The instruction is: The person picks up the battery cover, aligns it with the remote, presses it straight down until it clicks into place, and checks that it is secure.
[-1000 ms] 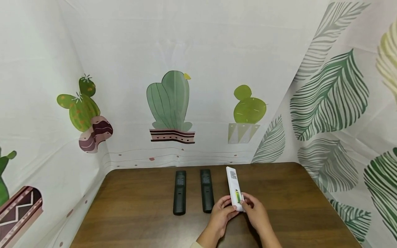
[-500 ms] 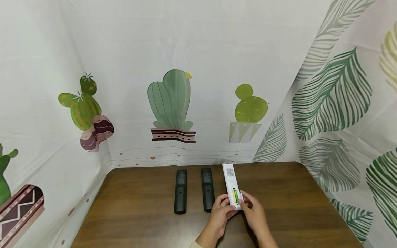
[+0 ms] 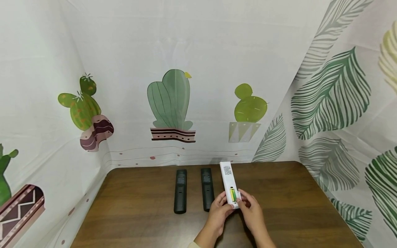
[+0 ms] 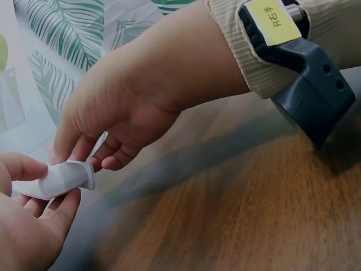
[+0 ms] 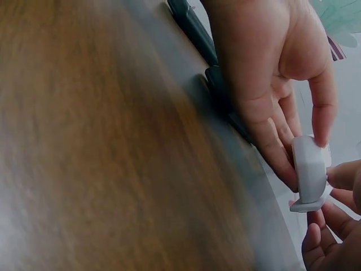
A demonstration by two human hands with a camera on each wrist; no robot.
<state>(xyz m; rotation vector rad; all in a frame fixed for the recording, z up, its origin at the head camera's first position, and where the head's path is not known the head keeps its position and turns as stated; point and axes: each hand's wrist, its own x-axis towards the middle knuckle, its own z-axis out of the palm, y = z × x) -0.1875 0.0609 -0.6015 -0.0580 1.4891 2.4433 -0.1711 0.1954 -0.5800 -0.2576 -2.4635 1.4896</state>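
Observation:
Both hands hold a white remote control [image 3: 227, 175] above the table, back side up and far end pointing away. Its battery bay is uncovered, with yellow and green batteries [image 3: 233, 194] showing in it. My left hand [image 3: 216, 217] grips the near end from the left, thumb at the lower edge. From the right, my right hand [image 3: 253, 215] holds the same end, its thumb at the lower part of the batteries. In the left wrist view a thin white piece [image 4: 100, 144], perhaps the battery cover, sticks out among the right fingers; most of it is hidden.
Two black remotes, a left one [image 3: 180, 193] and a right one [image 3: 207, 189], lie face down on the brown wooden table [image 3: 136, 206]. The right one is close to my left hand. A cloth [image 3: 211, 51] printed with cacti and leaves hangs behind the table and along its sides.
The white remote's far end has swung left and its back has turned more toward the head camera. Both hands have shifted slightly left with it. The black remotes stay put.

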